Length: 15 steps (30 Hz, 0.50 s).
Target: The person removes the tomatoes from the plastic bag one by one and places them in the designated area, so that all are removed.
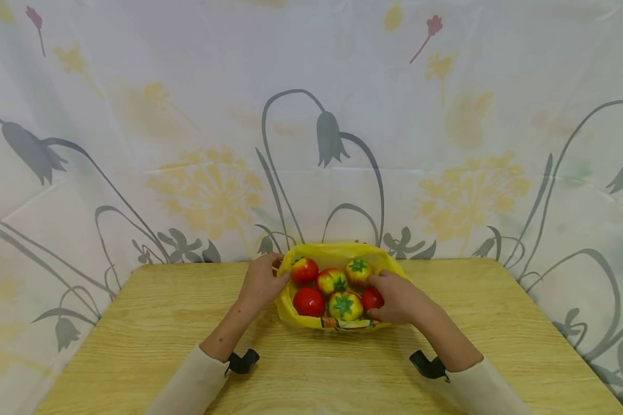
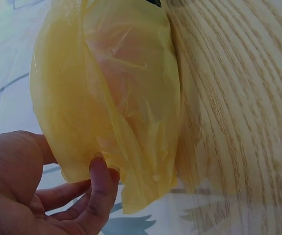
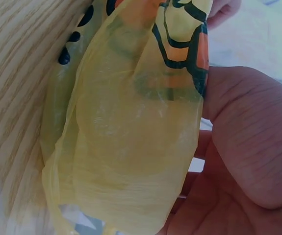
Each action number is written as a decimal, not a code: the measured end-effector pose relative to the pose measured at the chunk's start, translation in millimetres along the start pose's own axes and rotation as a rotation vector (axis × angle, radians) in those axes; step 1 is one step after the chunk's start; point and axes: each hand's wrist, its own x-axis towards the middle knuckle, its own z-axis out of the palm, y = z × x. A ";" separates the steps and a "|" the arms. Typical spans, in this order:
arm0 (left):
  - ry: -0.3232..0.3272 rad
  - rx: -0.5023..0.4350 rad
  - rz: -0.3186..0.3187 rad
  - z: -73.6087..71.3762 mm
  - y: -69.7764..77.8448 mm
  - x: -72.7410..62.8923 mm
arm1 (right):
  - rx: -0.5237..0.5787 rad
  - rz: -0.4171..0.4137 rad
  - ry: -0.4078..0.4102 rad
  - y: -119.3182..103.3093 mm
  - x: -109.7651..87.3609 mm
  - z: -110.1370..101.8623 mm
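Looks like handling fruit inside a spread-open, translucent yellow plastic bag [image 1: 342, 250], middle of far side of pale wood-grain table [image 1: 316, 374]; pinches bag's left rim with left hand [image 1: 261, 280]; curls right hand [image 1: 402, 297] around shiny round red fruit [image 1: 372, 298], right side inside bag, cannot tell how firmly; probably calls next for steady rim, right fingers clear of thin plastic; shows bent left fingertips [image 2: 98, 169] on outer wall in left wrist view, hidden in head view; shows orange-and-black print [image 3: 203, 51] closer in right wrist view.
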 end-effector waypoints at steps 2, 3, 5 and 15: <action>-0.006 -0.009 0.000 -0.1 -0.3 -0.6 | -0.003 -0.001 0.002 -0.4 -0.6 0.5; -0.007 -0.012 0.002 -0.3 -0.5 -1.1 | -0.001 -0.002 0.004 -0.4 -0.8 1.0; -0.009 -0.016 -0.004 -0.6 -0.9 -1.5 | 0.003 -0.009 0.009 -0.4 -0.9 2.0; 0.004 -0.024 -0.017 -3.4 0.6 -0.2 | -0.004 -0.024 0.038 2.6 0.0 -1.5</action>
